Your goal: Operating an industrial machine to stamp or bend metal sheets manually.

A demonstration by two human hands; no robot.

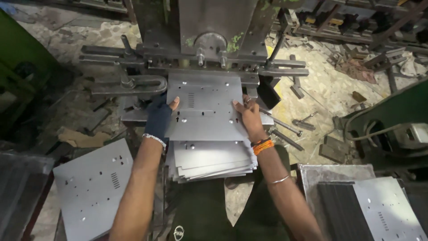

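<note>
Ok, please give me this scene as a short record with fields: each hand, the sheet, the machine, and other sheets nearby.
left hand: in dark fingerless glove, grips left edge of top sheet
right hand: bare, grips right edge
top sheet: grey punched metal, far end under press
press: steel, worn paint
stack: similar sheets beneath
loose sheets: one lower left, one lower right

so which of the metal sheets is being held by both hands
The punched grey sheet lying at the press, gripped by the gloved left hand and bare right hand. The stack beneath and side sheets lie untouched.
</note>
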